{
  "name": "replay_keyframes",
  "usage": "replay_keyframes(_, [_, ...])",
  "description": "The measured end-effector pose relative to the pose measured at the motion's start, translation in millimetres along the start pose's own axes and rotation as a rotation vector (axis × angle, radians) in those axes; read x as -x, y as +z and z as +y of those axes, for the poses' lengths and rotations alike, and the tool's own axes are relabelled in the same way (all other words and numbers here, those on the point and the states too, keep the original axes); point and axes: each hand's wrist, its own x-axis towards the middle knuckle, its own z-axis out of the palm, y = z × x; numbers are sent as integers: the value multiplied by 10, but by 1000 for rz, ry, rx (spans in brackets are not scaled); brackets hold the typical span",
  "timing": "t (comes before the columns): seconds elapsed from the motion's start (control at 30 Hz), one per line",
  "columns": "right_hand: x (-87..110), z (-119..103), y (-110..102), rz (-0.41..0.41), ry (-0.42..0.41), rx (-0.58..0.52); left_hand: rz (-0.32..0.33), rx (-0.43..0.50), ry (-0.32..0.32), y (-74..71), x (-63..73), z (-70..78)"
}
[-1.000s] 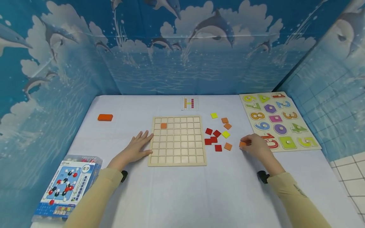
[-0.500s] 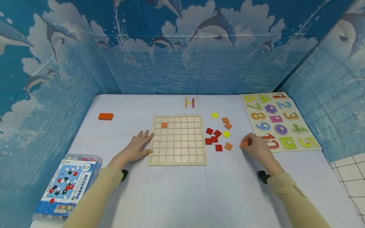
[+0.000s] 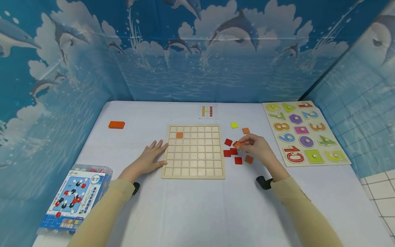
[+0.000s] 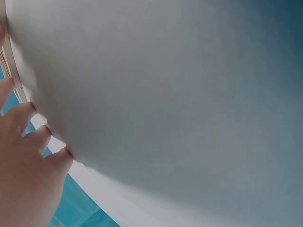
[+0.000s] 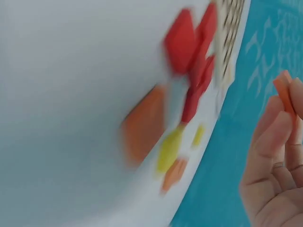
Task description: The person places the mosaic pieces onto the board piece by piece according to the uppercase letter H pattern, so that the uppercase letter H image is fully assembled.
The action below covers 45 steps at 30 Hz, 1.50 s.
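My right hand (image 3: 255, 148) pinches an orange square tile (image 5: 284, 90) between thumb and fingers, over the loose tiles right of the board. Red tiles (image 3: 238, 160), a yellow tile (image 3: 234, 125) and orange tiles (image 3: 246, 130) lie scattered there, some partly hidden by the hand. The wooden grid board (image 3: 193, 177) lies flat, with one orange tile (image 3: 179, 135) in a cell of its second row. My left hand (image 3: 147, 160) rests with spread fingers at the board's left edge; the left wrist view shows its fingers (image 4: 21, 116) beside that edge.
A small pattern card (image 3: 208, 112) lies behind the board. The number puzzle board (image 3: 307, 137) is at the right. An orange block (image 3: 116, 125) sits at the back left, and a boxed molecule kit (image 3: 75, 199) at the front left.
My right hand has carried the orange tile leftward from beside the number puzzle to above the loose tiles. The left hand stays at the board's edge.
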Motion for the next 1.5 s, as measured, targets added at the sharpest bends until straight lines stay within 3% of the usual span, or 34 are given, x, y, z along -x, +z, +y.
replay_keyframes(0.27, [-241, -393, 441, -97, -78, -122, -10, 4, -5, 5, -12, -21])
replay_keyframes(0.57, [-462, -786, 917, -171, -200, -120, -5, 4, 2, 3, -27, -13])
replay_keyframes(0.87, [-637, -1018, 1295, -169, -261, 1, -10, 15, 14, 23, -41, -46])
replay_keyframes(1.07, [-726, -1089, 1483, -147, -251, 75, -12, 12, 9, 12, -27, -43])
replay_keyframes(1.5, [-762, -1161, 1602, -154, -253, 198, -16, 6, 2, 3, -30, -41])
